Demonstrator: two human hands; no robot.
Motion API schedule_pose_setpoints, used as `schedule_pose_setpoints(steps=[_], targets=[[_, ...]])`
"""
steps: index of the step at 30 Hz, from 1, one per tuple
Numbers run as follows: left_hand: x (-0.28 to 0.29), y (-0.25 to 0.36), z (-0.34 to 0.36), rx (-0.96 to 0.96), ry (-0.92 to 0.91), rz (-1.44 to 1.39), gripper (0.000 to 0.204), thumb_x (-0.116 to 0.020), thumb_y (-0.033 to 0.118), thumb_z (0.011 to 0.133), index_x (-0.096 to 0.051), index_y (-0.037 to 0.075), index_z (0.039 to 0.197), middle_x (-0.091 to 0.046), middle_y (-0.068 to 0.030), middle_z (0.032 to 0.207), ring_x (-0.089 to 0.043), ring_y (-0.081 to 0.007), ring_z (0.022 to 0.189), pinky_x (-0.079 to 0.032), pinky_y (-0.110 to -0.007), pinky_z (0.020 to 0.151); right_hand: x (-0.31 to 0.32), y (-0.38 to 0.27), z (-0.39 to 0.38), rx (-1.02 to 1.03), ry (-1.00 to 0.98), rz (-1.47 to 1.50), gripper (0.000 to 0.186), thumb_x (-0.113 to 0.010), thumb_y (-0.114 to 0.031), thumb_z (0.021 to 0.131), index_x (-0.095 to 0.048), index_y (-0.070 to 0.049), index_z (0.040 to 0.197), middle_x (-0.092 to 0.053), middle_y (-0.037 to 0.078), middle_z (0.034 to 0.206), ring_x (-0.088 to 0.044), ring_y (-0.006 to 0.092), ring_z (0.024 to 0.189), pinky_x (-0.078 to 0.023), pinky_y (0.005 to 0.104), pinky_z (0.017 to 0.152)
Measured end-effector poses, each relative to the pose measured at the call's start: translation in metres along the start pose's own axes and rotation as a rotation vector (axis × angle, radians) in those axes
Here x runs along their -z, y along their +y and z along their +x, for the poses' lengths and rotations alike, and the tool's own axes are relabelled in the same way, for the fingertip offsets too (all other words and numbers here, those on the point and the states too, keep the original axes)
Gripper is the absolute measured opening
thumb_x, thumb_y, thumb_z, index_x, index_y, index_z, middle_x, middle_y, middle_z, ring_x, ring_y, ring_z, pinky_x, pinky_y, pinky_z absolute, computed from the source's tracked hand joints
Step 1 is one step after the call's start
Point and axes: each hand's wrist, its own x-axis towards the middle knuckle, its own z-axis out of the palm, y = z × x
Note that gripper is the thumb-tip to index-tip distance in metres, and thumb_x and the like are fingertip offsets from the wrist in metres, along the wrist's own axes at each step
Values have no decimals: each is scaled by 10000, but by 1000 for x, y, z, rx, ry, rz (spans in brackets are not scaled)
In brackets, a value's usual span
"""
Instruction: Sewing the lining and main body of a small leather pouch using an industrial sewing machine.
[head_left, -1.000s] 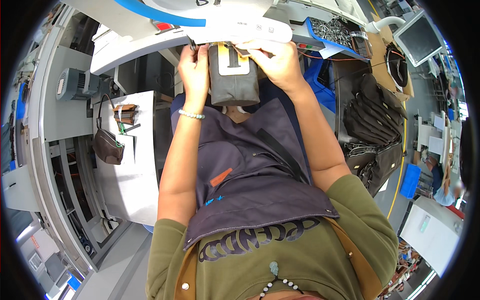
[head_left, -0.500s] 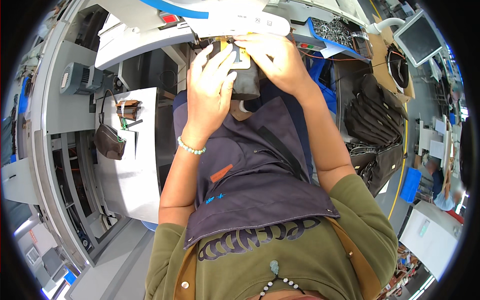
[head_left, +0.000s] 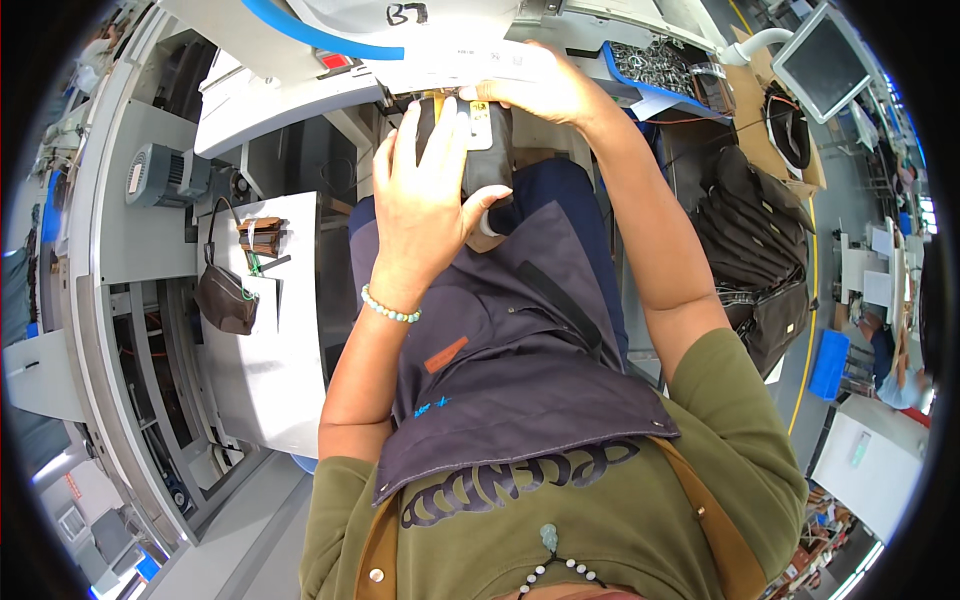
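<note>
A dark leather-like piece [head_left: 488, 168], perhaps a small bag, sits under the front of a white machine head [head_left: 470, 62]. My left hand [head_left: 425, 190] lies on its left side with fingers stretched forward and thumb apart. A pale plate with a yellow part [head_left: 482, 126] is on top of the piece, just right of those fingertips. My right hand [head_left: 550, 92] reaches to the machine head's lower edge. Its thumb points left near the far edge of the dark piece, while the other fingers are mostly hidden by the machine head.
To the left, a white side table [head_left: 255, 380] bears a small brown pouch [head_left: 226, 300] and a bundle of brown strips [head_left: 260, 237]. A blue-edged tray of metal parts [head_left: 655, 75] is at the far right. Several dark bags [head_left: 750, 230] are piled to my right, below a monitor [head_left: 822, 68].
My right hand has moved from the plate up and right, partly behind the machine head. The left hand's thumb has spread away from its fingers. The view has shifted slightly.
</note>
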Motion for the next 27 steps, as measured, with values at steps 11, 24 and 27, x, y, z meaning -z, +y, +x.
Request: schedule_pose_setpoints(steps=[11, 24, 27], targets=[[8, 1, 13, -34, 14, -73, 730, -758, 478, 851, -607, -44, 1339, -608, -176, 1371, -514, -366, 1317, -410, -472, 1060, 11, -4, 36, -126, -260, 169, 209, -732, -188, 902, -758, 20, 904, -684, 56, 694, -583, 113, 546, -476, 263, 524], [13, 7, 21, -41, 17, -224, 633, -816, 367, 823, -614, -73, 1231, -640, -243, 1215, -600, -388, 1142, -466, -446, 1008, 16, -13, 25, 425, -101, -183, 284, -694, -250, 902, -700, -24, 1073, -717, 156, 914, -676, 264, 795, -548, 394, 741], [13, 7, 21, -51, 10, -221, 637, -816, 369, 819, -611, -76, 1227, -639, -248, 1198, -603, -390, 1122, -474, -443, 997, 23, -18, 23, 304, -295, -184, 349, -697, -268, 958, -655, -18, 1197, -716, 140, 1085, -653, 232, 958, -538, 366, 871]])
